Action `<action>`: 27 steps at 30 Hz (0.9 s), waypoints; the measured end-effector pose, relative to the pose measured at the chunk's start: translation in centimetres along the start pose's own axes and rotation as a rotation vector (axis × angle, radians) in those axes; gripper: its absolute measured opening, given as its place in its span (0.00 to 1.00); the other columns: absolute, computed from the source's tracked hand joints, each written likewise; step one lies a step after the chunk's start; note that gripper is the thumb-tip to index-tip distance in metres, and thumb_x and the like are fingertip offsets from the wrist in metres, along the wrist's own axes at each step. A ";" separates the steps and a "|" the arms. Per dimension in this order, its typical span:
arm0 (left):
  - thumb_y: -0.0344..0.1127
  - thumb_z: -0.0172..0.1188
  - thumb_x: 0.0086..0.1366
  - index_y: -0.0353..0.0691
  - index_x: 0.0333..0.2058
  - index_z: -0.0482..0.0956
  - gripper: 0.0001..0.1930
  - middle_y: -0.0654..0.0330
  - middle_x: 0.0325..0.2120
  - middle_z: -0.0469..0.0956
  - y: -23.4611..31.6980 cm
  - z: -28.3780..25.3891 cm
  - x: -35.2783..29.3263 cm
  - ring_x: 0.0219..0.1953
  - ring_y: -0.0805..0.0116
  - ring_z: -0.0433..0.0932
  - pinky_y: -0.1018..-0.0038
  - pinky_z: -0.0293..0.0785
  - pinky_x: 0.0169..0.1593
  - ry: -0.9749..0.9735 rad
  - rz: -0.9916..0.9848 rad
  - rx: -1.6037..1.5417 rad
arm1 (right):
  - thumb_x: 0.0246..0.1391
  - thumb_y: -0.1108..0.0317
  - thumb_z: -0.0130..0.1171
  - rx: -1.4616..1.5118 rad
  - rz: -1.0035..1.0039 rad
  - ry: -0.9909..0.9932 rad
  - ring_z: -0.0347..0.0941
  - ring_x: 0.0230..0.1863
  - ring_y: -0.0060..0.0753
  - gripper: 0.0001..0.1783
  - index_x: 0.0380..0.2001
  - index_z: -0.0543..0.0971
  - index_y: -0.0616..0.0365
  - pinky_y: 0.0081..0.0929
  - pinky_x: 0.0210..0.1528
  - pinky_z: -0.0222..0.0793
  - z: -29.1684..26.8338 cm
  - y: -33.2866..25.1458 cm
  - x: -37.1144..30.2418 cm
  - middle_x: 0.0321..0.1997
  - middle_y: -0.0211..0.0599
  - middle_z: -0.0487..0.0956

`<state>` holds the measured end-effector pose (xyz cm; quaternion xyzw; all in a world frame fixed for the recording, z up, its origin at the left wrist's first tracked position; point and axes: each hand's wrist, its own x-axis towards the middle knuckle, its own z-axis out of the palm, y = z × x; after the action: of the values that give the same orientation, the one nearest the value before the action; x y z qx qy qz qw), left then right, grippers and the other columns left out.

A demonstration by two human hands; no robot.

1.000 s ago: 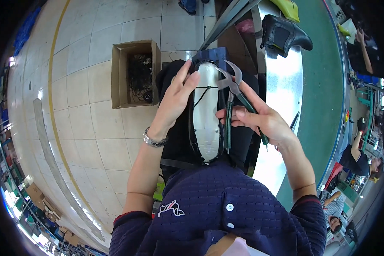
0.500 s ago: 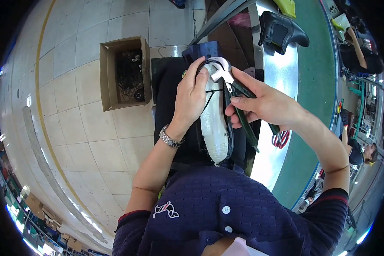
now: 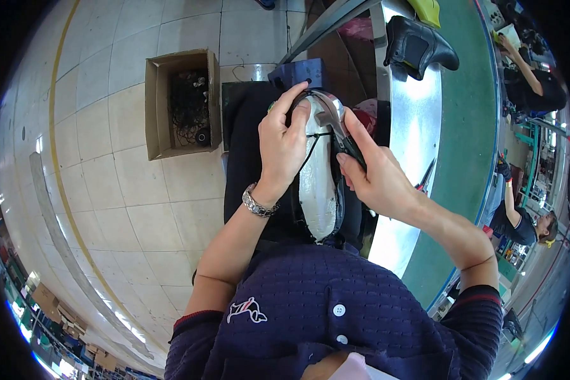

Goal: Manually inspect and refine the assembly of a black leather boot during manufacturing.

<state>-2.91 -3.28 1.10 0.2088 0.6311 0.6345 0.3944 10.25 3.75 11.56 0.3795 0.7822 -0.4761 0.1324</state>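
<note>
An upturned black shoe upper with a white underside (image 3: 317, 190) rests across my lap. A thin black cord with a knot crosses the white part. My left hand (image 3: 285, 136) grips the far, rounded end of the shoe, fingers around its rim and thumb over the white part. In my right hand (image 3: 377, 171) is a pair of lasting pincers (image 3: 333, 114), with a curved metal head and dark handles. The head sits against the far right rim of the shoe; whether the jaws have caught the black edge cannot be made out. My palm hides most of the handles.
A cardboard box (image 3: 151, 114) with tangled black cord stands on the tiled floor at left. A blue block (image 3: 304, 73) is beyond the shoe. On the metal-edged green bench (image 3: 465, 95) to my right lie a black leather shoe upper (image 3: 418, 47) and a yellow-green piece (image 3: 426, 11). People work farther right.
My right hand has turned and closed further round the pincers, hiding more of their handles. The pincers' head has rolled over at the rim. My left hand keeps its hold.
</note>
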 end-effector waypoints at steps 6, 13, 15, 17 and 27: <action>0.29 0.53 0.67 0.36 0.52 0.77 0.15 0.70 0.29 0.75 -0.1 -0.3 -0.2 0.25 0.85 0.60 0.84 0.57 0.28 0.027 0.096 0.082 | 0.58 0.75 0.49 -0.096 -0.137 0.123 0.75 0.21 0.53 0.38 0.68 0.46 0.59 0.40 0.28 0.72 1.2 2.0 -0.1 0.23 0.56 0.77; 0.37 0.61 0.64 0.31 0.50 0.78 0.19 0.65 0.35 0.80 1.6 -2.1 0.7 0.36 0.83 0.72 0.84 0.68 0.40 -0.118 -0.174 -0.286 | 0.59 0.74 0.50 -0.396 -0.113 0.059 0.76 0.22 0.54 0.36 0.68 0.50 0.54 0.46 0.29 0.71 -1.3 0.0 -0.7 0.20 0.53 0.75; 0.38 0.63 0.62 0.32 0.45 0.81 0.17 0.68 0.28 0.79 1.1 -1.6 1.3 0.30 0.84 0.71 0.85 0.67 0.35 -0.025 -0.049 -0.074 | 0.59 0.73 0.51 -0.341 -0.095 0.027 0.76 0.22 0.54 0.36 0.68 0.50 0.53 0.46 0.30 0.70 -1.9 0.0 -0.7 0.20 0.53 0.76; 0.37 0.63 0.61 0.33 0.44 0.82 0.16 0.69 0.25 0.78 0.6 -1.8 1.5 0.28 0.85 0.70 0.85 0.65 0.33 -0.031 -0.023 -0.037 | 0.59 0.73 0.51 -0.286 -0.078 -0.007 0.76 0.22 0.54 0.36 0.68 0.51 0.51 0.45 0.31 0.70 -2.9 -0.3 -0.8 0.20 0.54 0.76; 0.33 0.64 0.60 0.36 0.46 0.81 0.16 0.70 0.23 0.77 0.7 -2.0 1.3 0.25 0.86 0.67 0.86 0.64 0.31 -0.072 0.022 -0.011 | 0.56 0.74 0.55 -0.398 -0.295 0.407 0.78 0.31 0.56 0.35 0.66 0.59 0.50 0.42 0.34 0.74 -1.6 -0.8 1.4 0.31 0.56 0.78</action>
<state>-5.43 -3.49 1.23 0.2361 0.6107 0.6344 0.4109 8.99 5.59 12.11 0.3160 0.9170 -0.2421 -0.0257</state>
